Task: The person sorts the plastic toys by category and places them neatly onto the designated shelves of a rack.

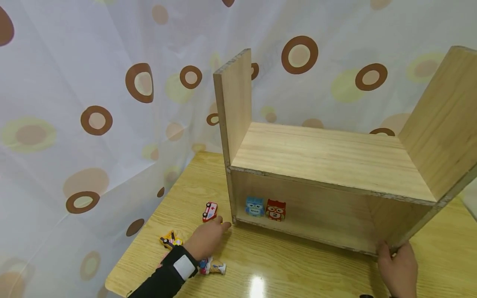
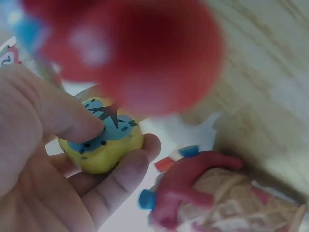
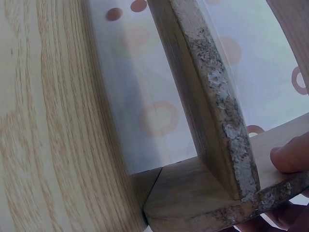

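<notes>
My left hand (image 1: 206, 238) reaches over the table by the lower left corner of a wooden shelf (image 1: 335, 184). In the left wrist view, it holds a small yellow toy (image 2: 99, 162) with a blue, dark-speckled face, thumb on top and fingers curled beneath; the head view hides this toy. A red toy ambulance (image 1: 210, 211) lies just beyond that hand. My right hand (image 1: 399, 267) grips the shelf's lower right corner, thumb on one side of the board and fingers on the other. A blue owl (image 1: 255, 206) and a red owl (image 1: 275, 210) stand inside the shelf.
Near my left wrist lie an ice-cream-cone toy (image 1: 215, 266) and a yellow toy vehicle (image 1: 171, 240). A blurred red object (image 2: 159, 58) fills the top of the left wrist view. A patterned sheet (image 1: 112, 82) hangs behind the wooden table (image 1: 283, 273).
</notes>
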`<state>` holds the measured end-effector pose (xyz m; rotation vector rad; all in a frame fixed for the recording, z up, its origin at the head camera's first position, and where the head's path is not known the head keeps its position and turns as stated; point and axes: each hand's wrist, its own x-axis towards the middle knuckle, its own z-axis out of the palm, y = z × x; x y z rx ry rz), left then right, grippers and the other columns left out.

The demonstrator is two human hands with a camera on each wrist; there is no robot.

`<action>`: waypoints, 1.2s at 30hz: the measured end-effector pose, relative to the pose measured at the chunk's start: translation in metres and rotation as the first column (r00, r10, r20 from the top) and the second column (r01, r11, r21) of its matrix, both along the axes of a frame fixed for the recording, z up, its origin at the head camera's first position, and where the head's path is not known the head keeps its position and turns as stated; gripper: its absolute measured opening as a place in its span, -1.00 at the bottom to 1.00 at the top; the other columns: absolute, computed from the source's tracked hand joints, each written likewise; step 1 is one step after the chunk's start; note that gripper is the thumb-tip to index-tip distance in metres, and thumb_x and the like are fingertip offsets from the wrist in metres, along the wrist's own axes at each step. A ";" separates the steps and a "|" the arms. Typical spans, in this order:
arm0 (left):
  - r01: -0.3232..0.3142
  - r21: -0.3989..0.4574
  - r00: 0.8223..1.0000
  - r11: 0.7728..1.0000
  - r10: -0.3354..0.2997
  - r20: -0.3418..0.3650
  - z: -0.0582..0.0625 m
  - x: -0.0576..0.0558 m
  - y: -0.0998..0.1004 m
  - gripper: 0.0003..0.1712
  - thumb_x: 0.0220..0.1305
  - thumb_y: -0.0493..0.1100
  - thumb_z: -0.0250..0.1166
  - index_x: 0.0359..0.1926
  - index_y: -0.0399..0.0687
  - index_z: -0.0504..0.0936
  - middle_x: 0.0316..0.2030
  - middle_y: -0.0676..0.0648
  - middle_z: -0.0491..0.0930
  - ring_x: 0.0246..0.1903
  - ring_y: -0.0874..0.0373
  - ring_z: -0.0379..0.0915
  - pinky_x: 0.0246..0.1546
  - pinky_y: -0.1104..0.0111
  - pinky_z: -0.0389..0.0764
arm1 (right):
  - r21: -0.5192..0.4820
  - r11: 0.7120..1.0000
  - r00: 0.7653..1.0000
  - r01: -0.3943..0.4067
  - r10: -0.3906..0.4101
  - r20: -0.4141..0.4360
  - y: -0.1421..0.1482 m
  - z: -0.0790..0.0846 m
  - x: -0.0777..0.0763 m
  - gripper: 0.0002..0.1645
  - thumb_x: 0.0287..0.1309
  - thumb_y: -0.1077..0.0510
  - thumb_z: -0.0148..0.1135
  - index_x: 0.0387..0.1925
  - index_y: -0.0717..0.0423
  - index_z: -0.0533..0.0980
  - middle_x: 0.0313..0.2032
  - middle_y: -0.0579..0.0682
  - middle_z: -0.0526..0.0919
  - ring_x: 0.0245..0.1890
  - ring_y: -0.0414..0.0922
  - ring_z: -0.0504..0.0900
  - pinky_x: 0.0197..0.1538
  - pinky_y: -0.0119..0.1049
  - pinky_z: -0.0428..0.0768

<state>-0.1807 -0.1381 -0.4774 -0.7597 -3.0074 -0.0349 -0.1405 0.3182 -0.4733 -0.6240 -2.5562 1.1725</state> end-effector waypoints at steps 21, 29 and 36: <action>0.376 0.381 0.922 0.845 -0.300 -0.244 0.127 0.033 0.053 -0.62 0.36 -0.33 0.14 0.16 -0.08 0.59 -0.10 0.00 0.65 -0.42 0.34 0.40 -0.40 0.65 0.40 | 0.021 1.000 1.000 0.007 -0.007 -0.010 0.001 0.000 0.001 -0.39 0.39 0.09 -0.08 0.26 0.51 0.24 0.04 0.43 0.41 -0.05 0.26 0.42 -0.35 -0.41 0.26; 0.408 0.335 0.900 0.849 -0.313 -0.304 0.143 0.018 0.088 -0.63 0.34 -0.34 0.16 0.15 -0.10 0.56 -0.12 0.03 0.66 -0.30 0.34 0.48 -0.25 0.58 0.53 | 0.019 1.000 0.999 0.006 -0.006 -0.033 0.004 0.000 0.000 -0.37 0.37 0.09 -0.08 0.26 0.51 0.24 0.06 0.46 0.41 -0.01 0.31 0.44 -0.33 -0.39 0.26; 0.407 0.183 0.881 0.895 -0.332 -0.338 0.139 0.000 0.127 -0.69 0.33 -0.23 0.21 0.07 -0.02 0.62 -0.12 0.11 0.73 -0.19 0.31 0.63 -0.12 0.52 0.60 | 0.007 1.000 1.000 0.011 -0.011 0.001 0.002 -0.001 -0.001 -0.37 0.39 0.06 -0.08 0.27 0.49 0.25 0.07 0.43 0.42 -0.01 0.27 0.43 -0.27 -0.30 0.30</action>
